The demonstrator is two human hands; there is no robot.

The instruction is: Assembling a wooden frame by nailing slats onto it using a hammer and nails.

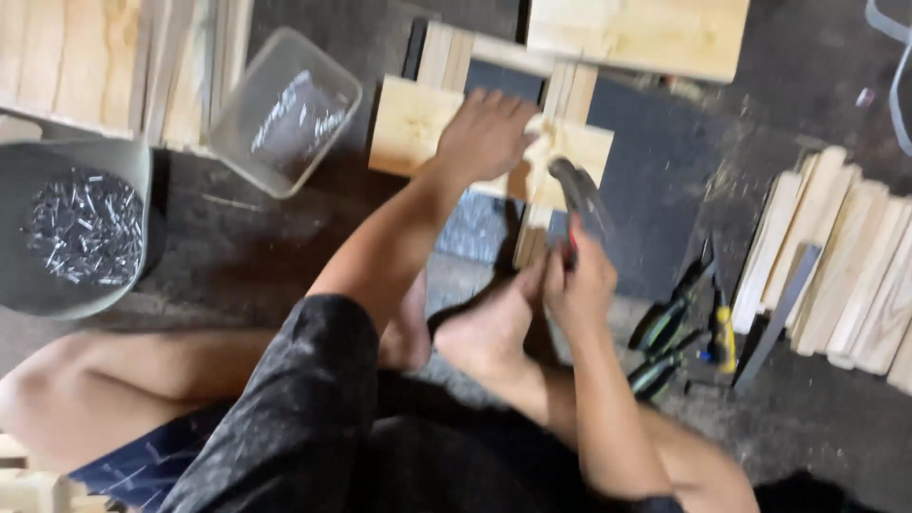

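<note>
Wooden frame (494, 123) of pale slats lies flat on the dark floor (665, 161), straight ahead of the seated person's bare feet. Stacked pale boards (845, 266) lie well to its right, more boards (104, 66) at the upper left. A grey tub (19, 275) of nails sits far left, a clear plastic bin (285, 109) of nails beside it. The left hand (484, 138) presses flat on the frame, its fingers (494, 103) spread wide. The right hand (579, 285) has its fingers wrapped around a hammer (579, 199), head raised just above the frame, blurred. Green-handled pliers (665, 328) and a yellow tool (725, 337) lie near the right boards.
</note>
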